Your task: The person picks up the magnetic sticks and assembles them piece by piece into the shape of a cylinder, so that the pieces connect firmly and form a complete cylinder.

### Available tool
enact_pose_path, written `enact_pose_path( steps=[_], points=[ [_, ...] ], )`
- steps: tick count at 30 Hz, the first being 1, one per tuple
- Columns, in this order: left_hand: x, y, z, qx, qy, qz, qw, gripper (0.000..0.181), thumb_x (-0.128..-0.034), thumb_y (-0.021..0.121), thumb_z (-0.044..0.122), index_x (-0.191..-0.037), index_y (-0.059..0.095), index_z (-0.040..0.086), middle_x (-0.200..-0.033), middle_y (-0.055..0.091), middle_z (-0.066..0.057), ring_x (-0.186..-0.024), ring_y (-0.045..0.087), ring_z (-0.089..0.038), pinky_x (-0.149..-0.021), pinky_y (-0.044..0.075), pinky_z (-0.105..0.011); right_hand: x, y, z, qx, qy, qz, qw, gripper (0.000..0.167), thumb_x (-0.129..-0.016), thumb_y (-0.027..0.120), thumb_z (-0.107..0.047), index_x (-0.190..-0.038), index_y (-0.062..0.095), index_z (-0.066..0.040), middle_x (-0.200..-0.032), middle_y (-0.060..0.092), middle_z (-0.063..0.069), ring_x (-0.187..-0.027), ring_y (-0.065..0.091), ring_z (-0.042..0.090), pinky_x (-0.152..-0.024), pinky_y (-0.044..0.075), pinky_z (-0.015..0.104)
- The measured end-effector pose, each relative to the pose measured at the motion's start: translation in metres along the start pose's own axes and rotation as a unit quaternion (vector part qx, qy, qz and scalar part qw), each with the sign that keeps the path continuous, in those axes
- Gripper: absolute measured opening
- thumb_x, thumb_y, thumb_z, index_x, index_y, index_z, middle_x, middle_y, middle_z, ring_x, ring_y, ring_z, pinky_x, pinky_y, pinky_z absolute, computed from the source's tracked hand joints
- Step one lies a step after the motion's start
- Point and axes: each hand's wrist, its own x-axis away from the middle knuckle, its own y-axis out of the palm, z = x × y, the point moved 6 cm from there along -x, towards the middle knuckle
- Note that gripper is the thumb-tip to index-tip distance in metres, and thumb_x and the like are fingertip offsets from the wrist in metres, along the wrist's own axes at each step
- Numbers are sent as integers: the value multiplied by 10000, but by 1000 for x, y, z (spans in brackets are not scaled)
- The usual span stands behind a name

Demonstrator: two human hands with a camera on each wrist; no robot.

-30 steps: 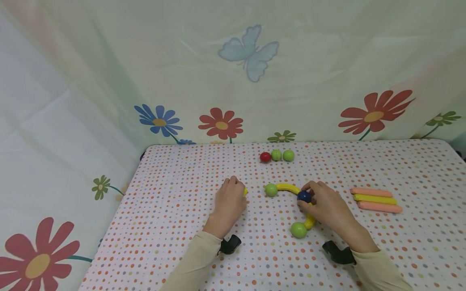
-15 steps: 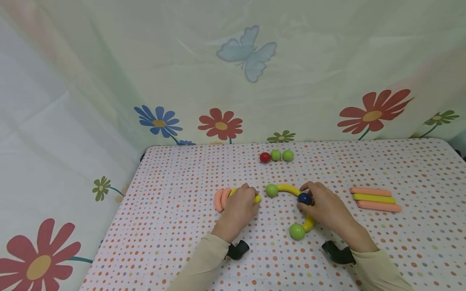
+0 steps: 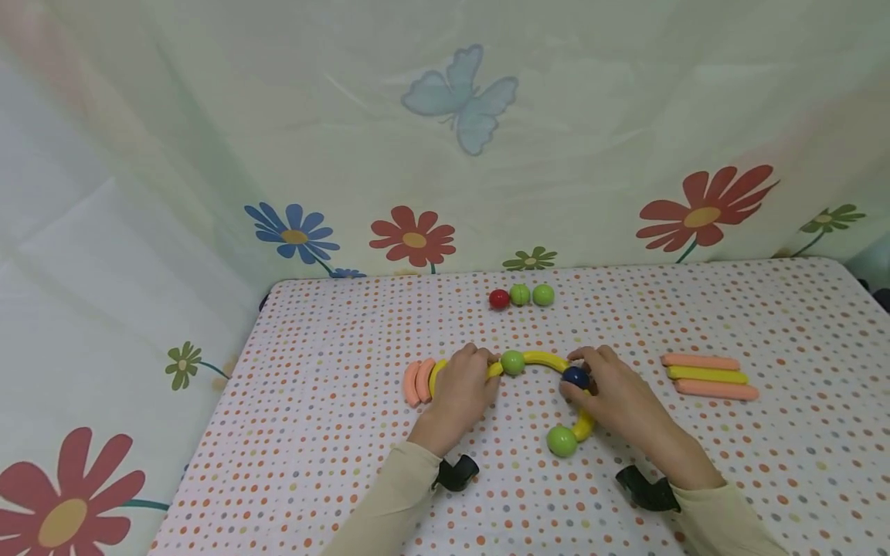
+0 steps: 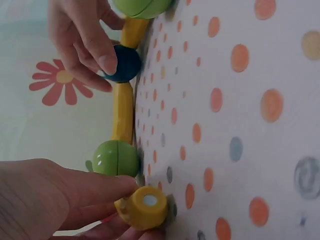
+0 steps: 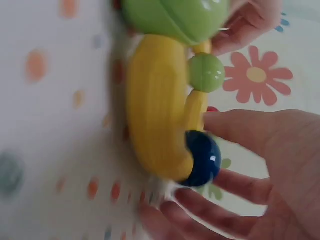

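My left hand (image 3: 462,392) pinches a yellow curved piece (image 4: 145,207), whose pale round end faces the left wrist camera. The piece's far end meets a green ball (image 3: 513,363). From that ball, a yellow curved rod (image 3: 546,359) runs to a blue ball (image 3: 575,378). My right hand (image 3: 622,394) holds the blue ball between thumb and fingers. Below it, another yellow curved rod (image 5: 157,105) leads to a larger-looking green ball (image 3: 562,441). Beside my left hand lie peach curved pieces (image 3: 417,382) and a yellow strip (image 3: 436,378), partly hidden by the hand.
Farther back sit a red ball (image 3: 499,299) and two green balls (image 3: 531,294) in a row. Peach straight sticks (image 3: 716,389) flank a yellow one (image 3: 708,374) at the right. A dotted cloth (image 3: 313,440) covers the table; a flowered curtain hangs behind.
My left hand has moved right with the yellow curved piece, which now meets the green ball. The peach curved pieces came into view. My right hand has stayed at the blue ball.
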Motion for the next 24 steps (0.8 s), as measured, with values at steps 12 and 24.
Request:
enact_pose_path(
  steps=[12, 24],
  points=[
    [-1, -4, -12, 934, -62, -642, 9935, 277, -1015, 705, 114, -1272, 724, 12, -1035, 656, -35, -851, 526, -83, -736, 472, -189, 36, 2, -33, 233, -3214, -945, 9419, 422, -789, 913, -115, -1110, 698, -286, -1114, 562, -119, -963, 543, 74, -783, 526, 372],
    [-12, 3, -22, 1654, -446, -1045, 9797, 248, -997, 727, 106, -1238, 740, 48, -1099, 672, -41, -979, 627, -131, -814, 518, -231, 26, 27, -54, -444, -2866, -1694, 9419, 322, -888, 838, -75, -1174, 712, -153, -1083, 555, -86, -838, 497, -3, -696, 497, 241]
  ],
)
